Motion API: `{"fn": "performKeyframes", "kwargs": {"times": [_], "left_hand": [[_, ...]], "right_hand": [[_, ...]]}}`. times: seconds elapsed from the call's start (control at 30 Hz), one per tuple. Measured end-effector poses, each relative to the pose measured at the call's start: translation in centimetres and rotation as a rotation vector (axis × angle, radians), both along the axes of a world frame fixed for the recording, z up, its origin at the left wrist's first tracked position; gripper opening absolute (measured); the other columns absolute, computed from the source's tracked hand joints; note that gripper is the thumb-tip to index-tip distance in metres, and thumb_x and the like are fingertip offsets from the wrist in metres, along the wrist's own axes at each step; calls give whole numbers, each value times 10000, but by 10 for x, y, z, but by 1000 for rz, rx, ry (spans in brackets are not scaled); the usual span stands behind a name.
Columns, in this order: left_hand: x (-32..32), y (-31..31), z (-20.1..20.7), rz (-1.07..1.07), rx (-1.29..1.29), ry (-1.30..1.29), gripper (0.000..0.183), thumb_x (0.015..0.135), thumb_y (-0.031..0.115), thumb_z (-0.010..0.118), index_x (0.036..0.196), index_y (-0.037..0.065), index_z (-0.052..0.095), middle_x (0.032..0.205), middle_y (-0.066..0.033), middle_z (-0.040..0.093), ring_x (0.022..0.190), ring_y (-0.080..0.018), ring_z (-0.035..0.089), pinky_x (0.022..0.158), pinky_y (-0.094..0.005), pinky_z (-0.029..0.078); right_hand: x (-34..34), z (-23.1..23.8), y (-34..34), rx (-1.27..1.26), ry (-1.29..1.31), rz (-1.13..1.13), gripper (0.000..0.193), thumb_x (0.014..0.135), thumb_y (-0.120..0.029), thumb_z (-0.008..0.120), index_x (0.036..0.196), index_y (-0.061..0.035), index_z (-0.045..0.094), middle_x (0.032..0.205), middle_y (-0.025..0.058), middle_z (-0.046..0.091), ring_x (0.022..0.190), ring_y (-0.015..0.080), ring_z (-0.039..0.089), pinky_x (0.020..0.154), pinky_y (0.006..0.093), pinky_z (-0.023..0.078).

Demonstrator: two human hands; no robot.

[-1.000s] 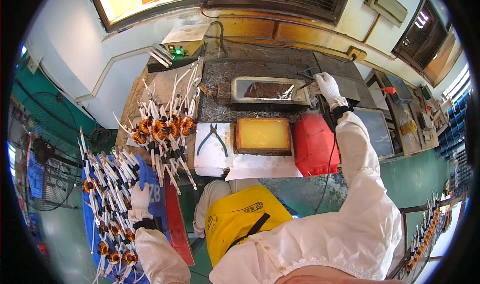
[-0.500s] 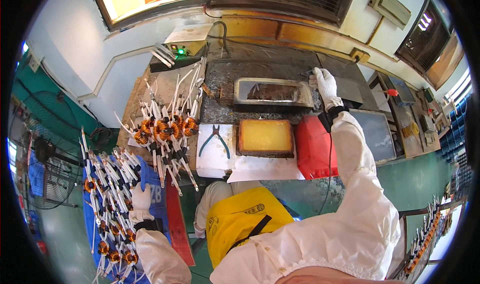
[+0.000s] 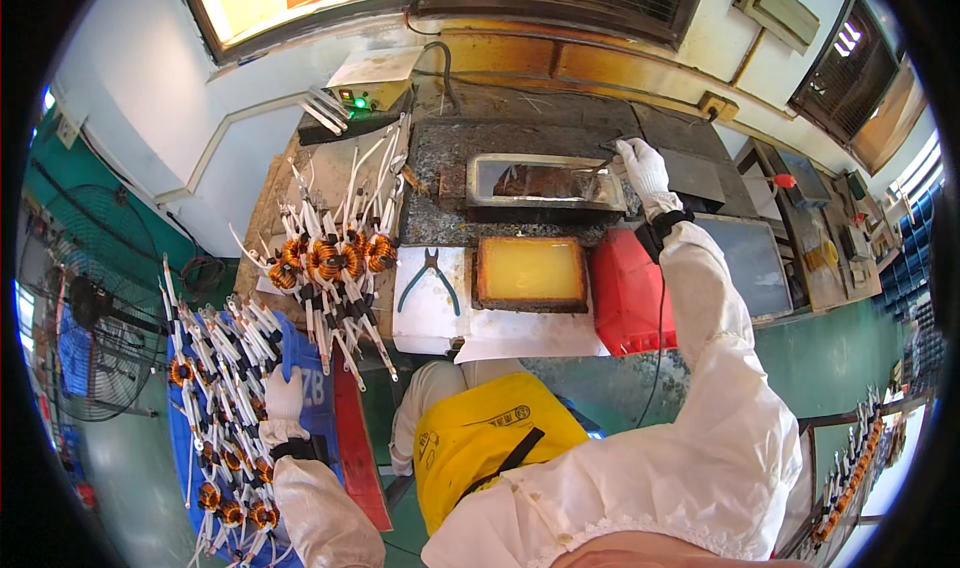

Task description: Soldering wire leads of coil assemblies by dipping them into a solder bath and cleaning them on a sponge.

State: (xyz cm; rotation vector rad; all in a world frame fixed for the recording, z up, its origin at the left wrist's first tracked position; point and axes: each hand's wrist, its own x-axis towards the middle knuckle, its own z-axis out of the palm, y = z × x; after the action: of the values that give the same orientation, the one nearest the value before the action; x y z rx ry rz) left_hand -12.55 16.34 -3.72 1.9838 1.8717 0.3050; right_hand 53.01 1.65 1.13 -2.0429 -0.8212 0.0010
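Note:
My right hand [image 3: 645, 171], in a white glove, is closed on a thin dark tool [image 3: 608, 166] at the right end of a metal solder pot [image 3: 548, 208]. The tool's exact kind is too small to make out. Inside the pot, a brown crust covers part of the silvery surface. My left hand [image 3: 284, 396], also gloved, is closed over the edge of a blue bin [image 3: 318, 400]. Filling that bin are copper-wound ring coils [image 3: 231, 511] with white-sleeved leads. More such coils [image 3: 330, 258] lie bunched on the bench's left side.
In front of the pot sits a tray of yellow material [image 3: 530, 270], between cutting pliers [image 3: 431, 280] and a red container [image 3: 632, 290]. A control box [image 3: 375, 86] with a green light stands at the back left. A fan [image 3: 100, 303] is at the far left.
My right hand has shifted slightly left and turned toward the pot, bringing the thin tool over its right end. My left hand has stayed about where it was.

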Motion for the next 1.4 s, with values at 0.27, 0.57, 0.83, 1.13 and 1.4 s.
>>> {"fn": "performKeyframes", "kwargs": {"times": [0.27, 0.57, 0.83, 1.13, 1.4], "left_hand": [[-1, -1, -1, 2, -21, -33, 329, 827, 315, 492, 972, 42, 605, 864, -217, 622, 868, -392, 585, 759, -438, 454], [-3, 4, -6, 14, -12, 4, 353, 820, 333, 498, 1002, 48, 602, 858, -204, 627, 851, -369, 603, 760, -423, 458], [-9, 5, -9, -7, 5, -12, 340, 826, 334, 495, 1001, 65, 606, 890, -207, 627, 879, -388, 591, 774, -444, 458], [-8, 4, -14, -4, 54, 46, 351, 814, 330, 510, 991, 44, 609, 828, -192, 636, 805, -353, 616, 717, -408, 463], [-13, 10, -15, -35, 6, -44, 343, 821, 339, 500, 972, 53, 614, 843, -214, 628, 840, -389, 599, 755, -447, 460]], "right_hand": [[-43, 26, -27, -3, 84, 73, 327, 889, -313, 503, 892, 0, 596, 679, 100, 635, 612, 171, 617, 599, 294, 474], [-41, 35, -53, 30, 5, 44, 272, 892, -288, 492, 950, -36, 578, 763, 116, 653, 661, 188, 636, 633, 300, 485], [-37, 31, -76, 68, -97, 27, 213, 902, -226, 468, 1001, -60, 559, 776, 136, 647, 726, 225, 652, 662, 320, 492], [-32, 7, -86, -5, -174, 39, 200, 898, -208, 471, 1015, -73, 561, 785, 161, 633, 728, 275, 638, 648, 340, 481], [-35, -10, -80, 109, -19, 56, 199, 910, -205, 461, 1022, -77, 566, 739, 106, 616, 680, 184, 628, 633, 304, 481]]}}
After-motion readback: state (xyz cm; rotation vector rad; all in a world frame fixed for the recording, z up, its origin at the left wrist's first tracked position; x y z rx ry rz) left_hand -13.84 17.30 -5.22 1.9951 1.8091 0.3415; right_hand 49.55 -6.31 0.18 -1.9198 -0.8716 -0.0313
